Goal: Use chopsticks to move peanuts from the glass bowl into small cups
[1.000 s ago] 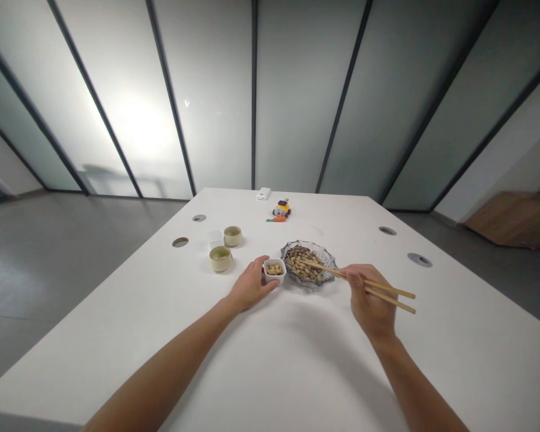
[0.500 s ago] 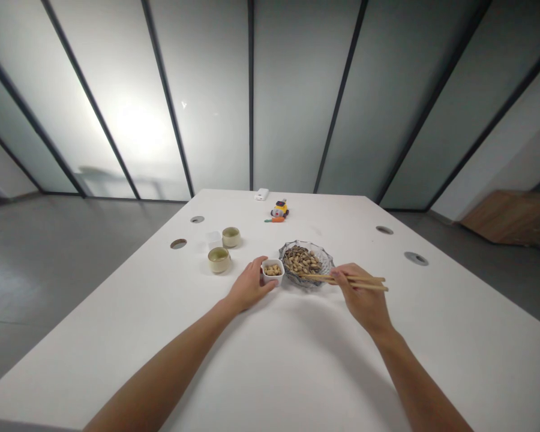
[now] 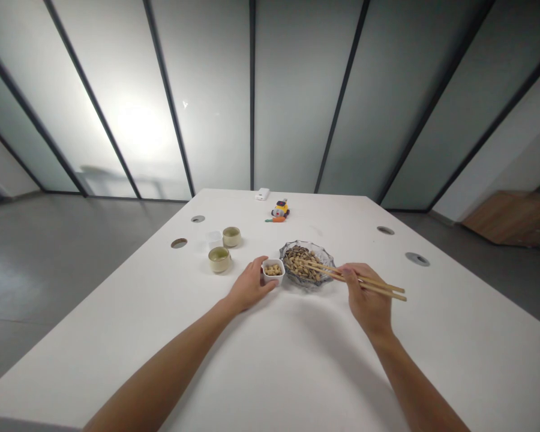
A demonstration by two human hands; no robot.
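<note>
My left hand (image 3: 252, 283) curls round a small white square dish (image 3: 273, 281), thumb in front and fingers behind. Inside the dish lie light-brown pieces that look like peanuts (image 3: 272, 270). Just to its right stands a faceted glass bowl (image 3: 326, 259) holding a heap of striped seeds (image 3: 299, 261) mixed with paler pieces. A pair of wooden chopsticks (image 3: 382, 286) is gripped in my right hand (image 3: 369, 300), at the bowl's right side. Their tips reach over the seeds; whether they pinch a piece is too small to tell.
Two olive-green cups (image 3: 219, 264) and a clear plastic container (image 3: 213, 239) stand left of the dish. Farther back are a yellow toy vehicle (image 3: 281, 208), a toy carrot (image 3: 276, 220) and a white box-like object (image 3: 261, 194). The white table (image 3: 270, 360) has round holes near its sides.
My right hand has shifted right, and the chopsticks now slant up toward the middle of the seeds instead of lying across the bowl's near side. My left hand stays on the dish.
</note>
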